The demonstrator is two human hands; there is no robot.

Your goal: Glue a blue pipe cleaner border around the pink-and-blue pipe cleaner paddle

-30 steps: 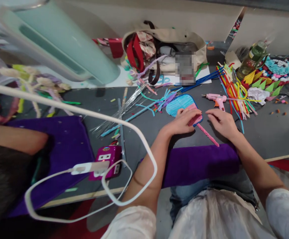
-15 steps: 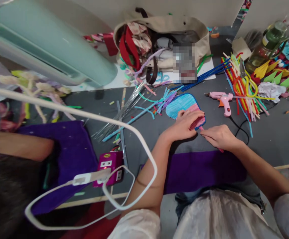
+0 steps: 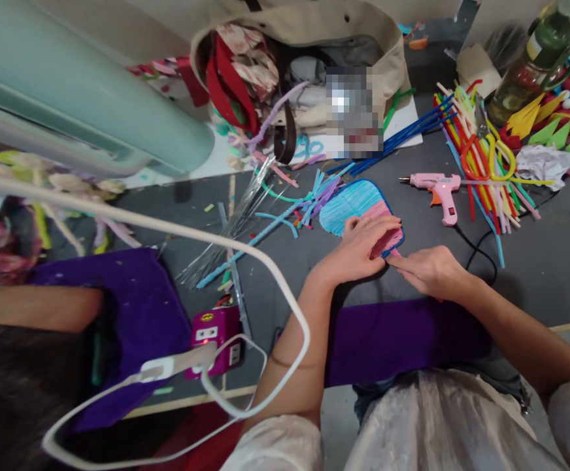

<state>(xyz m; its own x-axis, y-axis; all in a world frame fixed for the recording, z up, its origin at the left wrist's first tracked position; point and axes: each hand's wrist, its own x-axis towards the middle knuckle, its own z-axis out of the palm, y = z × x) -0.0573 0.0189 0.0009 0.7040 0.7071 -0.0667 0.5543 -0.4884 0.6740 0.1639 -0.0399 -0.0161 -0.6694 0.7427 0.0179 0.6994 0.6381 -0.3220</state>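
A flat rounded piece, light blue on one side and pink on the other with a dark blue border, lies on the grey table. My left hand holds it at the pink end, its fingers bent over the surface and partly covering it. Just beside that lower corner, my right hand pinches a pink pipe cleaner that runs along the border. One end of this strip shows below the right palm; the rest is hidden by the fingers. To the right of the piece lies a pink glue gun.
Colourful pipe cleaners and scissors lie at right, near a green bottle. A canvas bag stands behind. A white cable loops from a magenta power socket at left. Another person's forearm is at far left.
The camera view has shifted slightly. My right fingertips are a little closer to the corner of the piece; the left hand keeps its place on it.
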